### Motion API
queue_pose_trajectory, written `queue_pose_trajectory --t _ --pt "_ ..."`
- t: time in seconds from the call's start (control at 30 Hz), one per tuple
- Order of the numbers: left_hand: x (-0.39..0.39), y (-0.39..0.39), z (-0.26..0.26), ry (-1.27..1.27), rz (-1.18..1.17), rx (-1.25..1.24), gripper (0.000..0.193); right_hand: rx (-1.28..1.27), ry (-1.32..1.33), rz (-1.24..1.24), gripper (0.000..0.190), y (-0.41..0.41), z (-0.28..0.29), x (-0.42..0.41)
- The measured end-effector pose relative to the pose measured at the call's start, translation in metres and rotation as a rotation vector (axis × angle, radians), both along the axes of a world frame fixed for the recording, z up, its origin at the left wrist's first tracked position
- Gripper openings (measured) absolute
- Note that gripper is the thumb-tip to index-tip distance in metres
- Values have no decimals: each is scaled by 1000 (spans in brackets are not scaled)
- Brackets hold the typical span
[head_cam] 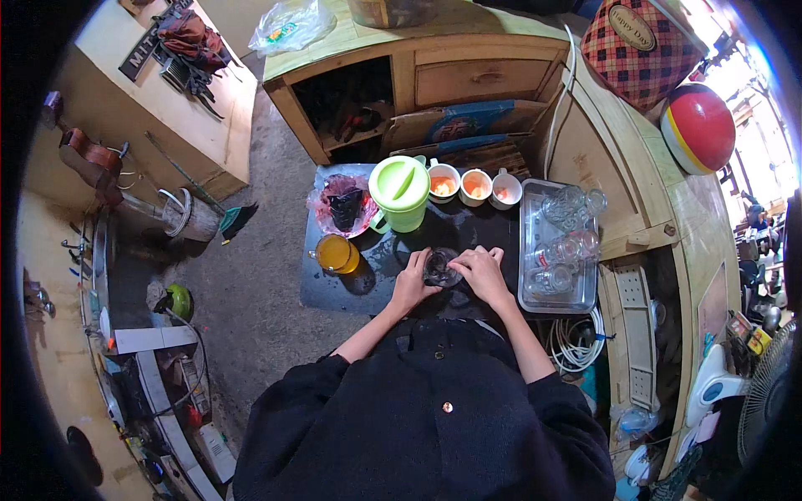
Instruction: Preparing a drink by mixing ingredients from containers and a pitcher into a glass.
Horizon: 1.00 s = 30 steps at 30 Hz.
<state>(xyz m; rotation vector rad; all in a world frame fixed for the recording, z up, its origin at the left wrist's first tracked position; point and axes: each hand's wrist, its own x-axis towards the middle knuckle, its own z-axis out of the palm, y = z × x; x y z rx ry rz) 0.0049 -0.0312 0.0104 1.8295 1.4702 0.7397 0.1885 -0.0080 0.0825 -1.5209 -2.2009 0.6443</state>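
Observation:
On the dark tabletop (382, 288), my left hand (413, 282) is closed around the left side of a clear drinking glass (442, 268). My right hand (484, 272) touches the glass's right rim, its thumb and fingertips pinched there; whether they hold something small, I cannot tell. A glass mug of orange-yellow liquid (337, 254) stands to the left. Behind the hands is a light green lidded plastic pitcher (401, 194), beside a bowl lined with a pink-stained plastic bag (343, 206). Several white cups (475, 186) with orange and pale contents stand at the back.
A clear plastic tray (559, 307) at the right holds several glasses (554, 280) lying on their sides. A wooden cabinet (489, 78) stands behind the table, with a flattened cardboard box (470, 122) against it. White coiled cable (579, 347) lies below the tray. A broom (237, 220) is at the left.

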Motion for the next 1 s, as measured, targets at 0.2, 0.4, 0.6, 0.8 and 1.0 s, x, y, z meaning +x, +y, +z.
queue_pose_trajectory --t 0.2,0.4,0.6,0.8,1.0 --pt "0 0 0 1 14 0 89 21 75 -28 18 2 2 -1" --pt "-1 -1 1 -5 -3 27 88 -12 53 29 18 2 2 -1" --pt "0 0 0 -25 16 15 88 -3 33 13 18 1 -1 -1" --pt "0 -2 2 -9 16 18 89 25 47 -56 19 -2 -1 -6" --pt "-1 -4 1 -21 15 25 90 -5 82 -61 20 -5 -1 -10"
